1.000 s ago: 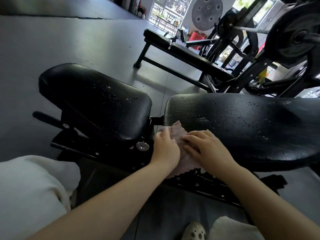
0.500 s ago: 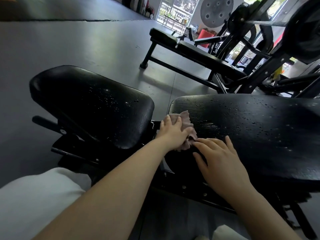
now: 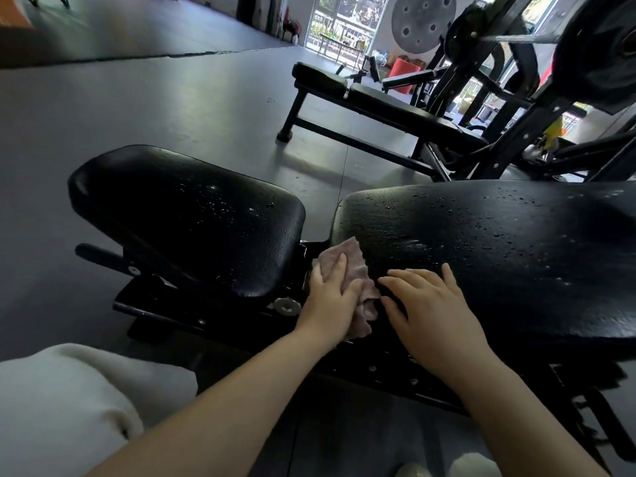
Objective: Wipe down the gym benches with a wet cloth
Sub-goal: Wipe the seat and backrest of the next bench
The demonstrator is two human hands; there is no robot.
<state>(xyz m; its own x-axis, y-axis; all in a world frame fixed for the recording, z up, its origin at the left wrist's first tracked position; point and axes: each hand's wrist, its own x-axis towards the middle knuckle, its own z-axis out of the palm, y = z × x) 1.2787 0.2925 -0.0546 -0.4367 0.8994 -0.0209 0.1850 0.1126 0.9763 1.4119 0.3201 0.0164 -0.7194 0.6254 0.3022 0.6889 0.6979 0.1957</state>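
The left hand [image 3: 330,297], fingers flat, has pushed the cloth [image 3: 347,266] back to the back pad's [image 3: 499,256] near end, right hand [image 3: 433,311] resting flat beside it; droplets suggest wiping has barely begun.

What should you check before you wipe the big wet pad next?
1. Cloth under the left hand: ok, the fingers press it flat at the pad's near end.
2. Right hand steadying the long pad: ok, it rests flat on it.
3. Droplets left on the long pad: not ok, many still show.
4. Seat pad dry: not ok, droplets show there too.
5. Cloth wet enough: cannot tell.
6. Wiping path along the long pad free: ok, nothing lies on it.
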